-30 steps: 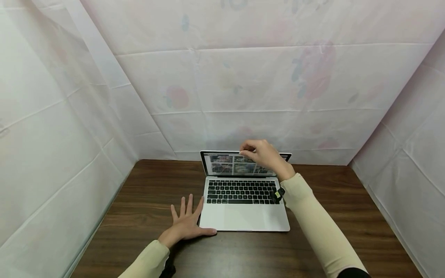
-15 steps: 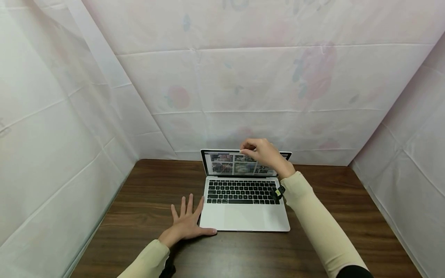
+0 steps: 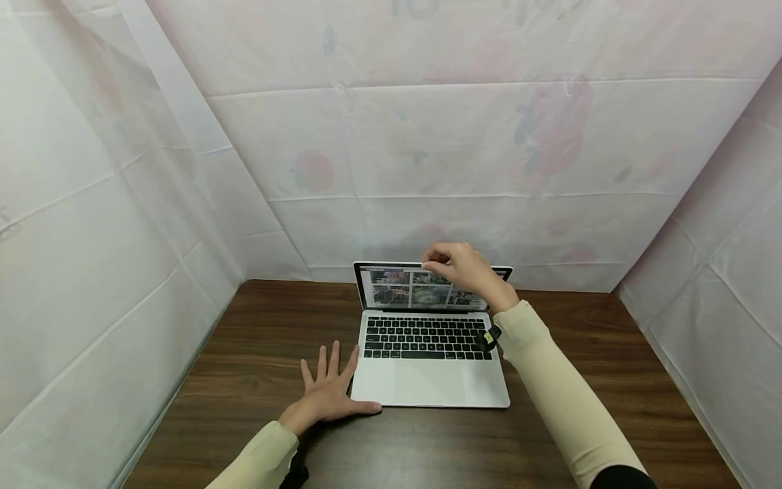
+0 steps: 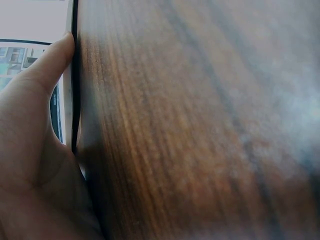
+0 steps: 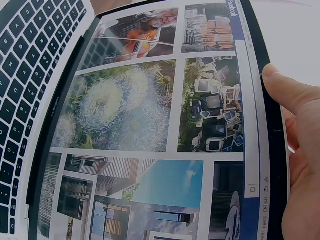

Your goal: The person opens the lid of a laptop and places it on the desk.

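Note:
A silver laptop (image 3: 430, 382) with black keys lies on the wooden table, its lid raised and its lit screen (image 3: 408, 288) showing a grid of pictures. My right hand (image 3: 464, 272) pinches the top edge of the lid, thumb on the screen side and fingers curled behind; the right wrist view shows the thumb (image 5: 287, 89) on the black bezel. At the laptop's front left corner my left hand (image 3: 330, 394) rests with fingers spread, its thumb along the front edge. In the left wrist view the left thumb (image 4: 50, 60) lies against the laptop's edge.
The dark wooden table (image 3: 269, 319) runs back to a white printed cloth (image 3: 427, 149) hanging behind the laptop. More white cloth hangs at the left (image 3: 110, 238) and right sides. A small black device (image 3: 488, 339) sits at the right wrist over the keyboard.
The lid has tilted back slightly, its top edge rising a little in the head view with the right hand on it. The left hand stays in place.

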### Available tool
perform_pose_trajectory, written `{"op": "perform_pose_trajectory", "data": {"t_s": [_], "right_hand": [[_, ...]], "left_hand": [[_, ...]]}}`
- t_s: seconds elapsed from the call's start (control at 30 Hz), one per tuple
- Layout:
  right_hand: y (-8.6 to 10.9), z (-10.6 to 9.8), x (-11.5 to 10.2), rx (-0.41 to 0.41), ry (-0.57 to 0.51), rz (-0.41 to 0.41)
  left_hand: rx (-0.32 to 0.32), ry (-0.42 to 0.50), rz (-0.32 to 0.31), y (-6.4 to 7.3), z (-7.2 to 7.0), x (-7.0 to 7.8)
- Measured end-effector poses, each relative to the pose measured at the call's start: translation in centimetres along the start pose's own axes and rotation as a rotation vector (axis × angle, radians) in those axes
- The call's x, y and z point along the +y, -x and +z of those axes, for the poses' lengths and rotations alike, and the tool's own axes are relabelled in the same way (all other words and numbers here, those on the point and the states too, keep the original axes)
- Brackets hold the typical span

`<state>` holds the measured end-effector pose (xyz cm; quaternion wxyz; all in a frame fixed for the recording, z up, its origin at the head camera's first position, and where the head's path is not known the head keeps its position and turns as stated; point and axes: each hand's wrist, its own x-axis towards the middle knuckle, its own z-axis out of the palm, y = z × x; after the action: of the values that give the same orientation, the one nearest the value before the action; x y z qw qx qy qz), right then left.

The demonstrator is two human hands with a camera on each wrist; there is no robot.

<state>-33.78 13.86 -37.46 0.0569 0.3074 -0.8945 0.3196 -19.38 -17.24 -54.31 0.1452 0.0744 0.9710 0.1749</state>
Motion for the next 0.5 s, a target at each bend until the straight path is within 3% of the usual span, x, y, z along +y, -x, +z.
{"op": "perform_pose_trajectory", "data": {"t_s": [0.5], "right_hand": [[-0.32, -0.31, 0.1, -0.001, -0.018, -0.002]], "left_hand": [[0.011, 0.017, 0.013, -0.13, 0.17, 0.01]]}}
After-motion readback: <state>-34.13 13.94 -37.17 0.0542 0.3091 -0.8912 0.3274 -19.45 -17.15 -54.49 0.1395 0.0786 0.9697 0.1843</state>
